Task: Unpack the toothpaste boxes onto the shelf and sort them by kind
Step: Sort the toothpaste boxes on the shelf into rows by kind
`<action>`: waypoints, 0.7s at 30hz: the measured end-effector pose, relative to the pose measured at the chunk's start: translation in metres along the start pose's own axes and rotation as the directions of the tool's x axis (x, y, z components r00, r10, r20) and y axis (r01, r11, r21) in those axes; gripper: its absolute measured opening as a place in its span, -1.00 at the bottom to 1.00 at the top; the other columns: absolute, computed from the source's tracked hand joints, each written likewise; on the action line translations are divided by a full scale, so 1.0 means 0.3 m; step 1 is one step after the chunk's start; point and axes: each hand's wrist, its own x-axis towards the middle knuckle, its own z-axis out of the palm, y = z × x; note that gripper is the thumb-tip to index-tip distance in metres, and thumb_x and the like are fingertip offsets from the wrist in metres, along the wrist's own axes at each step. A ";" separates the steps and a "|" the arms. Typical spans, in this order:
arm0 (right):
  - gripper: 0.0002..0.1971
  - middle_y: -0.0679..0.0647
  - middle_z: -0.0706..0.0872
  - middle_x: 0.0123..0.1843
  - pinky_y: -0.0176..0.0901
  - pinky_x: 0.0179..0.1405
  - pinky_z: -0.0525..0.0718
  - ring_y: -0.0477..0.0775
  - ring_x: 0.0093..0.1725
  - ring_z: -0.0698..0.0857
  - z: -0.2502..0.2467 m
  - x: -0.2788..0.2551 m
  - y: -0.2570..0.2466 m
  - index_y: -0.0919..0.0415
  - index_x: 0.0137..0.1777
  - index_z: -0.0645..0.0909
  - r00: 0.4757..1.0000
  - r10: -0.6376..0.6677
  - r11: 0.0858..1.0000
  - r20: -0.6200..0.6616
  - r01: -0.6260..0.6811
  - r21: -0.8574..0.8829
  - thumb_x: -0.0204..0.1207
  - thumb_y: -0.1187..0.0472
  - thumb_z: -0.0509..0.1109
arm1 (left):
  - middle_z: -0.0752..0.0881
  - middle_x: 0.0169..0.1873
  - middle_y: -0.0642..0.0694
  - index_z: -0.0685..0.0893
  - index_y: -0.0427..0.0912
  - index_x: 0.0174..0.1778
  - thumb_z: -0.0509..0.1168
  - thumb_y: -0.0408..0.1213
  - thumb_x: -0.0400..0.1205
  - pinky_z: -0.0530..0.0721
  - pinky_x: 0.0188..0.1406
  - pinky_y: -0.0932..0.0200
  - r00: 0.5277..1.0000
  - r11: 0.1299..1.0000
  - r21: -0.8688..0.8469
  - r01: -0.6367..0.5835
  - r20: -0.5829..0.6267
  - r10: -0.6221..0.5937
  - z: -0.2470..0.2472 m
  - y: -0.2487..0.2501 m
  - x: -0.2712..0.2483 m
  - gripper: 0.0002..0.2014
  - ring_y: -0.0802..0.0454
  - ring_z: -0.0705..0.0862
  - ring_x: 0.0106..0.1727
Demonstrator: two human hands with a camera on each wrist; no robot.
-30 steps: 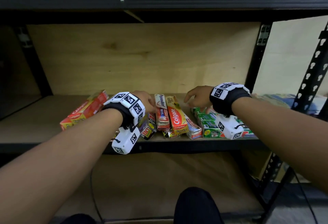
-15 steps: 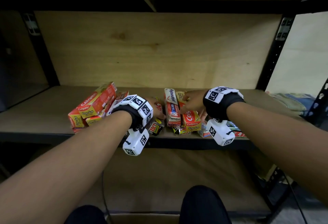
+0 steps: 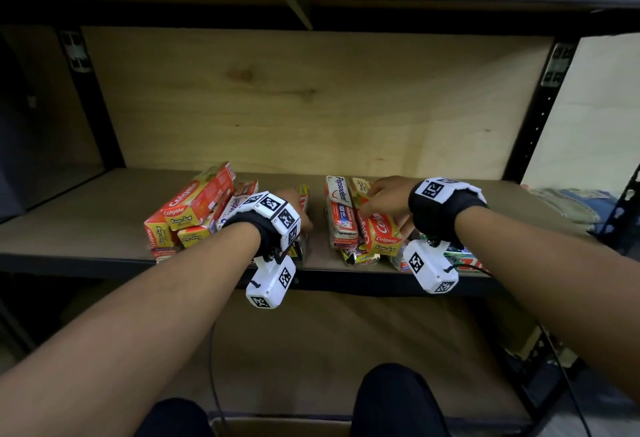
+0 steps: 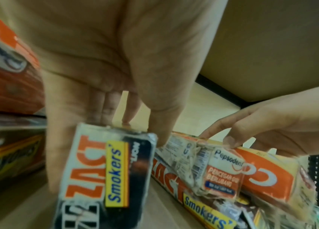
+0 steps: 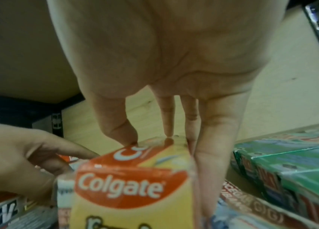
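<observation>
Head view: both hands work over the shelf [image 3: 86, 215], w/ the Pepsodent box [image 3: 341, 211] as landmark mid-shelf. Left hand [image 3: 294, 208] sits just left of it, fingers hidden behind the wrist band here. Right hand [image 3: 384, 196] is just right of it, thumb and fingers pinching the Colgate box [image 3: 379, 229], which leans on the Pepsodent box. A Colgate stack [image 3: 194, 208] lies well left; green boxes [image 3: 460, 256] peek out right, mostly covered by the wrist cam. Left wrist view: left hand [image 4: 105, 77] grips a Zact Smokers box [image 4: 103, 178] betw. thumb and fingers; a 2nd Zact box [image 4: 174, 182] lies under the Pepsodent box [image 4: 221, 168]. Right wrist view: right hand [image 5: 164, 69] pinches the Colgate box [image 5: 133, 186] across its sides, fingertips [image 5: 168, 133] on top. Risk, my read: pile by the Pepsodent box is loose and near the front edge, so lifting the Colgate could drag neighbours off; kinds also still mixed there.
</observation>
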 end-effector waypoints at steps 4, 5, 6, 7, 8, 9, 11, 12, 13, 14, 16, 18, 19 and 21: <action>-0.71 0.14 0.73 -0.12 -0.11 -0.48 0.78 0.12 -0.26 0.78 -0.024 -0.031 -0.003 0.18 0.24 0.56 0.999 0.027 0.991 0.018 -0.029 0.133 0.55 0.18 0.44 | 0.63 0.04 -0.09 0.59 -0.07 0.17 0.47 -0.02 0.50 0.60 -0.03 0.16 0.996 0.996 -0.060 -0.061 -0.075 0.056 -0.074 -0.012 -0.045 -0.61 -0.11 0.63 -0.03; -0.72 0.15 0.74 -0.15 -0.16 -0.54 0.74 0.10 -0.32 0.78 -0.029 -0.038 -0.009 0.20 0.24 0.58 0.999 0.025 0.989 0.025 -0.028 0.142 0.56 0.19 0.42 | 0.69 0.15 -0.13 0.63 -0.14 0.28 0.47 -0.01 0.49 0.66 0.02 0.13 0.994 0.996 -0.062 -0.062 -0.098 0.056 -0.091 -0.021 -0.056 -0.51 -0.14 0.68 0.05; -0.72 0.15 0.75 -0.17 -0.18 -0.57 0.72 0.09 -0.36 0.78 -0.034 -0.042 -0.017 0.23 0.23 0.59 1.000 0.019 0.989 0.024 -0.022 0.143 0.56 0.19 0.41 | 0.68 0.25 -0.16 0.61 -0.15 0.37 0.47 0.00 0.49 0.67 0.08 0.10 0.991 0.998 -0.044 -0.053 -0.124 0.048 -0.106 -0.030 -0.058 -0.44 -0.17 0.68 0.14; -0.72 0.16 0.75 -0.18 -0.19 -0.57 0.71 0.08 -0.39 0.77 -0.039 -0.046 -0.027 0.24 0.24 0.60 1.000 0.008 0.990 0.015 -0.010 0.144 0.57 0.18 0.40 | 0.65 0.31 -0.17 0.59 -0.16 0.43 0.46 -0.01 0.49 0.66 0.10 0.09 0.988 0.998 -0.040 -0.057 -0.148 0.051 -0.125 -0.043 -0.067 -0.41 -0.18 0.67 0.18; -0.72 0.16 0.75 -0.17 -0.17 -0.55 0.72 0.09 -0.37 0.77 -0.042 -0.050 -0.039 0.24 0.24 0.61 1.000 -0.005 0.989 0.002 0.004 0.148 0.57 0.17 0.40 | 0.64 0.34 -0.18 0.58 -0.16 0.44 0.46 -0.02 0.50 0.65 0.10 0.09 0.985 0.998 -0.040 -0.057 -0.163 0.050 -0.140 -0.057 -0.070 -0.40 -0.18 0.66 0.17; -0.71 0.17 0.75 -0.14 -0.14 -0.52 0.75 0.12 -0.32 0.77 -0.047 -0.054 -0.055 0.23 0.25 0.60 1.000 -0.017 0.988 -0.015 0.019 0.154 0.58 0.16 0.40 | 0.64 0.36 -0.18 0.58 -0.15 0.46 0.46 -0.03 0.50 0.64 0.10 0.09 0.982 0.997 -0.045 -0.065 -0.180 0.056 -0.158 -0.071 -0.080 -0.40 -0.18 0.65 0.16; -0.69 0.19 0.74 -0.07 -0.09 -0.41 0.77 0.17 -0.24 0.77 -0.047 -0.054 -0.088 0.19 0.26 0.60 0.998 -0.044 0.987 -0.042 0.050 0.152 0.57 0.12 0.40 | 0.61 0.39 -0.16 0.55 -0.12 0.50 0.45 -0.02 0.51 0.65 0.20 0.08 0.980 0.998 -0.027 -0.051 -0.196 0.045 -0.186 -0.092 -0.097 -0.38 -0.18 0.64 0.26; -0.68 0.20 0.73 -0.06 -0.08 -0.40 0.77 0.18 -0.23 0.76 -0.042 -0.052 -0.106 0.18 0.27 0.59 0.998 -0.054 0.987 -0.044 0.060 0.151 0.56 0.10 0.40 | 0.61 0.39 -0.16 0.55 -0.11 0.50 0.45 -0.01 0.52 0.64 0.25 0.07 0.977 0.999 -0.019 -0.042 -0.208 0.037 -0.194 -0.108 -0.098 -0.38 -0.18 0.63 0.30; -0.67 0.21 0.73 -0.04 -0.08 -0.39 0.77 0.19 -0.22 0.77 -0.033 -0.050 -0.125 0.18 0.28 0.59 0.997 -0.062 0.986 -0.042 0.067 0.150 0.56 0.10 0.40 | 0.61 0.39 -0.16 0.56 -0.12 0.49 0.45 -0.01 0.52 0.64 0.26 0.06 0.978 0.999 -0.024 -0.025 -0.210 0.019 -0.202 -0.122 -0.100 -0.39 -0.18 0.63 0.31; -0.66 0.22 0.74 -0.01 -0.05 -0.37 0.79 0.21 -0.20 0.78 -0.021 -0.046 -0.144 0.19 0.29 0.59 0.997 -0.069 0.986 -0.037 0.073 0.148 0.56 0.10 0.40 | 0.62 0.38 -0.16 0.57 -0.12 0.47 0.45 0.00 0.51 0.65 0.26 0.05 0.978 1.000 -0.029 -0.006 -0.209 0.000 -0.208 -0.135 -0.100 -0.39 -0.18 0.63 0.29; -0.63 0.26 0.76 0.05 0.12 -0.21 0.83 0.28 -0.11 0.81 0.012 -0.037 -0.183 0.21 0.28 0.61 0.996 -0.085 0.985 -0.027 0.088 0.148 0.52 0.09 0.42 | 0.64 0.35 -0.16 0.60 -0.12 0.43 0.45 0.04 0.49 0.67 0.23 0.03 0.978 1.000 -0.028 -0.004 -0.210 -0.002 -0.214 -0.161 -0.105 -0.40 -0.15 0.65 0.16; -0.62 0.26 0.75 0.08 0.24 -0.07 0.80 0.31 -0.04 0.81 0.052 -0.027 -0.218 0.23 0.26 0.64 0.994 -0.111 0.986 -0.016 0.112 0.122 0.50 0.07 0.43 | 0.69 0.28 -0.15 0.64 -0.12 0.38 0.45 0.05 0.47 0.70 0.18 0.02 0.979 0.999 -0.042 0.006 -0.203 -0.014 -0.217 -0.177 -0.108 -0.42 -0.10 0.62 0.01; -0.62 0.24 0.74 0.08 0.24 -0.04 0.80 0.30 -0.04 0.81 0.073 -0.021 -0.235 0.23 0.25 0.64 0.992 -0.123 0.987 -0.008 0.123 0.104 0.50 0.06 0.44 | 0.72 0.22 -0.14 0.67 -0.10 0.35 0.44 0.05 0.46 0.71 0.15 0.03 0.980 0.999 -0.052 0.003 -0.201 -0.013 -0.218 -0.180 -0.110 -0.45 -0.09 0.64 -0.01; -0.62 0.21 0.74 0.05 0.25 -0.06 0.80 0.28 -0.06 0.80 0.121 -0.011 -0.262 0.24 0.23 0.64 0.993 -0.116 0.989 0.013 0.115 0.098 0.47 0.06 0.45 | 0.76 0.09 -0.11 0.72 -0.08 0.26 0.43 0.05 0.45 0.75 0.06 0.04 0.979 0.998 -0.062 -0.009 -0.205 -0.004 -0.222 -0.184 -0.109 -0.51 -0.11 0.71 0.01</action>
